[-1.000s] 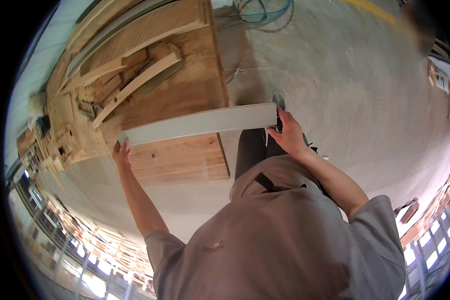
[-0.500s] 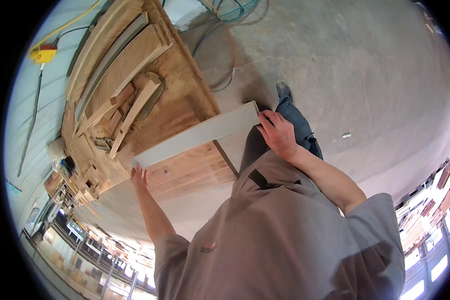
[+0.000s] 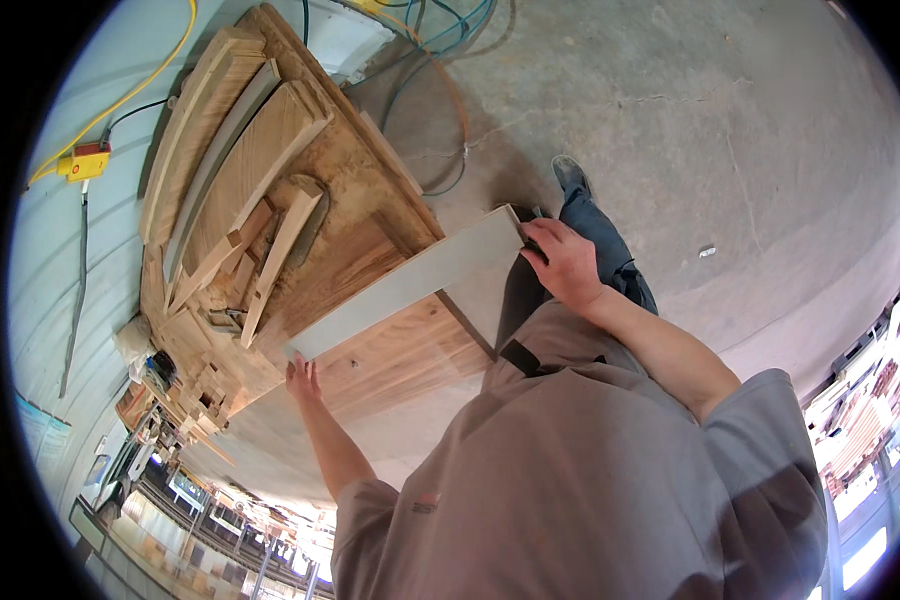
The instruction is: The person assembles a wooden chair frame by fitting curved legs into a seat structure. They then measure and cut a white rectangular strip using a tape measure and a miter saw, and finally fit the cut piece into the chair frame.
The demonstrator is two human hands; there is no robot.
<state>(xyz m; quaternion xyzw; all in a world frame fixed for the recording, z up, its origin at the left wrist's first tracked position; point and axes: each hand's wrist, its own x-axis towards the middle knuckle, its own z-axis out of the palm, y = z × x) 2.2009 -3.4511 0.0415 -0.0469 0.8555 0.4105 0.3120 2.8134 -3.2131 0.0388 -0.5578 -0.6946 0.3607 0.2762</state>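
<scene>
Near me, a person holds a pale board (image 3: 405, 285) at the worktop's (image 3: 365, 175) near side, left hand (image 3: 304, 381) clamped on its left end, right hand (image 3: 567, 265) gripping its right; a slack left grip could drop it.

From where I stood, the long board (image 3: 405, 285) showed plain pale grey. The wooden panel (image 3: 415, 348) beneath it was brown, streaked with grain and marked by a dark knot (image 3: 353, 364). The shirt (image 3: 590, 470) was grey-brown, the trousers (image 3: 606, 238) dark blue, the wall box (image 3: 88, 162) yellow and red.
</scene>
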